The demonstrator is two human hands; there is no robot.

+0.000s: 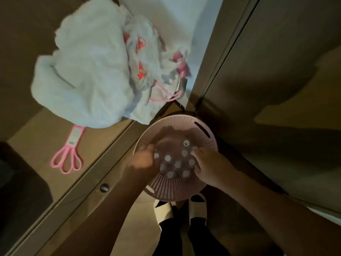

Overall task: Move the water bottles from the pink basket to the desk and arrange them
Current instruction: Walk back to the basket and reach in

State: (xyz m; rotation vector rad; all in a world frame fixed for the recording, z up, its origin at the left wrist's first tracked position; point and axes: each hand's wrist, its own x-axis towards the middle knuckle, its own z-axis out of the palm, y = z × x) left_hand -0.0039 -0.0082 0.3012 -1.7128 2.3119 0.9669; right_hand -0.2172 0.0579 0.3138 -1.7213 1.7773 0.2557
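Both hands, left hand [143, 159] & right hand [210, 165], reached among water bottles [177, 164] in pink basket [169, 189]; finger state unclear. Best lifted upright, by necks.

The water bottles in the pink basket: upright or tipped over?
Upright: the water bottles show only round caps, seen from above inside the pink basket.

pink slotted basket [167, 189], white bottle caps [168, 158], pink whisk [67, 159].

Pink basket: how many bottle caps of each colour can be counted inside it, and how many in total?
White caps: 7
Green-marked cap: 1
Total: 8 in view; the picture is dim, so more may be hidden.
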